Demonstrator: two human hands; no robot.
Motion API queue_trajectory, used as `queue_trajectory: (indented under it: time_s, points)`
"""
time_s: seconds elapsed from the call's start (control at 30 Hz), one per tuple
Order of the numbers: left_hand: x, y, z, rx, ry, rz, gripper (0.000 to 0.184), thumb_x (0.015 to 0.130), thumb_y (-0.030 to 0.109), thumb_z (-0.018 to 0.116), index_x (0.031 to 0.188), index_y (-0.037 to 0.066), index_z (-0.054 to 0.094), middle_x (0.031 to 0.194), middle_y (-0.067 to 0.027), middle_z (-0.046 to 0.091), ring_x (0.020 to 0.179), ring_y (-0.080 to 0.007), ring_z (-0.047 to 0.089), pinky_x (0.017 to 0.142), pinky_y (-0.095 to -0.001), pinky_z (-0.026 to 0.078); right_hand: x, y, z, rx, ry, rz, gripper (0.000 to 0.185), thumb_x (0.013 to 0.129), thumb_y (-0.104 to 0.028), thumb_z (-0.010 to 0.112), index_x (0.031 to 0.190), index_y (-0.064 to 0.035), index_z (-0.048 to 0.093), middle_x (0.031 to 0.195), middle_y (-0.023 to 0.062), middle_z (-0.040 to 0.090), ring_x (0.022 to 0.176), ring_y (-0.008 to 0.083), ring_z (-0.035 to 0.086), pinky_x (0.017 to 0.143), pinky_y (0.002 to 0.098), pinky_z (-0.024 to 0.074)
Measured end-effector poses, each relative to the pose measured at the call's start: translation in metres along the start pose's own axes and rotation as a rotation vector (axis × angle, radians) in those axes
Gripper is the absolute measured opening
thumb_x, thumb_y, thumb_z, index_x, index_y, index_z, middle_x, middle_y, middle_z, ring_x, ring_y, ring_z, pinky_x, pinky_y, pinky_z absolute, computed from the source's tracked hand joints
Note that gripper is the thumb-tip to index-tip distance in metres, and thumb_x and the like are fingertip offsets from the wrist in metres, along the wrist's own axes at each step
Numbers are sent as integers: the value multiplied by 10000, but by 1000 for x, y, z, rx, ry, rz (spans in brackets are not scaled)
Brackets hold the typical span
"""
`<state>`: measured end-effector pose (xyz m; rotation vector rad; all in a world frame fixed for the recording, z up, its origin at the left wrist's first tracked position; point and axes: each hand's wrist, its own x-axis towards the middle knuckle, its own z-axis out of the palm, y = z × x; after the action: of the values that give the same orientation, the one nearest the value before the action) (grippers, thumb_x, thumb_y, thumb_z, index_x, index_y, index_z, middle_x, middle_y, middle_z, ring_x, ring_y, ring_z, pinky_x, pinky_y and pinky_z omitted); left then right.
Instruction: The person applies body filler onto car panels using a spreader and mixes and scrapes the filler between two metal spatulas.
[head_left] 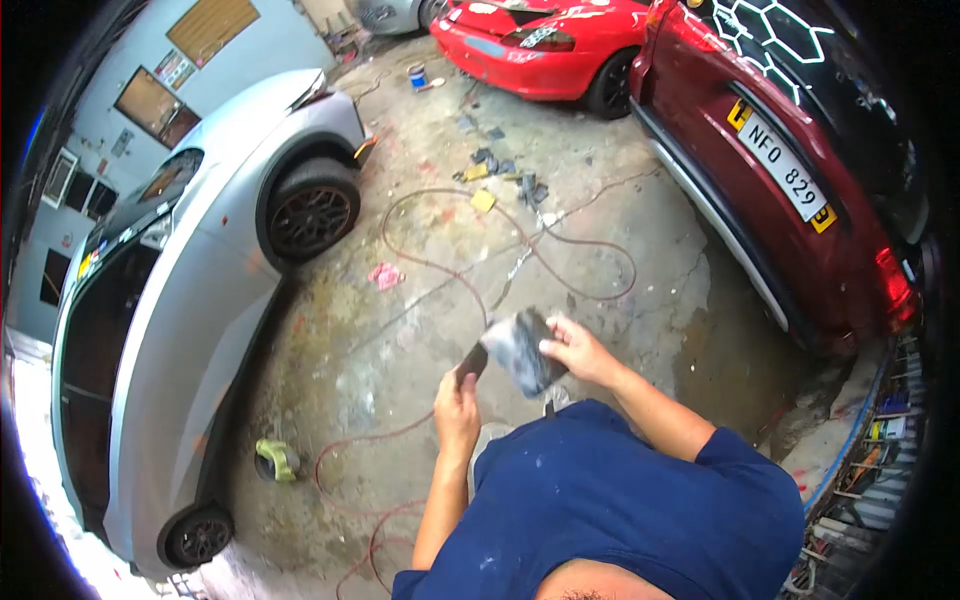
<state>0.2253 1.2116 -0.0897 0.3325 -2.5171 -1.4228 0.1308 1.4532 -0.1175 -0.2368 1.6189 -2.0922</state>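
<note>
In front of my navy shirt, my right hand (580, 350) pinches the edge of a dark grey sheet of sandpaper (527, 358), its face streaked with whitish dust. The sheet is somewhat blurred. My left hand (457, 408) is closed around a narrow dark piece (471, 362), held upright just left of the sheet. Whether it is a block or folded sandpaper, I cannot tell. The two pieces are close together, and I cannot make out whether they touch. Both hands are above the concrete floor.
A silver car (190, 320) stands left, a dark red car (780, 170) right and a red car (540, 50) ahead. A thin reddish hose (390, 205) loops across the floor. Dark scraps (490, 160), a pink cloth (385, 276) and a tape roll (275, 460) lie about.
</note>
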Motion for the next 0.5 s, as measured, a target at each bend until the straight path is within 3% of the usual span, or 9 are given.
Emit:
queue_trajectory:
  time_s: [0.07,0.13,0.23,0.27,0.3,0.43,0.5]
  points:
    - [37,-9,1,-280,17,-108,262,1061,170,572,1244,-4,644,1179,-118,704,1072,-209,648,933,-336,502,17,-12,-22,-82,-103,97,232,1005,-75,612,1229,-30,570,1106,14,646,1024,74,596,893,271,496]
    - [70,-14,6,-622,56,-192,286,1064,163,568,1297,4,615,1237,-100,691,1116,-197,636,965,-331,495,40,-12,-31,123,26,141,310,960,-80,653,1258,-56,569,1149,35,655,1042,127,634,878,344,540]
    - [119,-19,18,-1149,-22,-404,375,1088,250,513,1396,39,538,1332,-98,650,1187,-235,633,1033,-422,481,90,-30,-20,410,168,277,428,899,-77,692,1304,-85,551,1185,63,665,1066,208,671,901,443,576]
    - [135,-21,22,-1317,-58,-467,390,1094,274,496,1409,47,528,1350,-100,641,1199,-243,630,1040,-448,479,111,-41,-9,510,76,243,419,912,-77,683,1310,-101,552,1184,53,662,1049,197,665,885,422,575]
    - [152,-29,29,-1343,-113,-424,418,1104,305,448,1442,63,491,1433,-93,584,1286,-262,573,1079,-512,433,136,-42,2,551,88,218,405,924,-90,685,1308,-103,558,1188,52,665,1063,196,661,902,421,568]
    - [234,-42,35,-1416,-290,-310,434,1097,289,458,1490,104,450,1531,-73,494,1431,-240,423,1172,-500,312,236,-15,9,503,204,296,380,963,-154,694,1317,-103,563,1241,50,671,1163,199,637,1019,430,520]
    - [282,-48,32,-1356,-336,-294,458,1099,276,460,1507,71,422,1533,-94,489,1418,-259,439,1173,-510,314,283,-15,10,552,112,296,404,970,-188,697,1336,-107,547,1248,30,669,1208,210,620,1077,452,481]
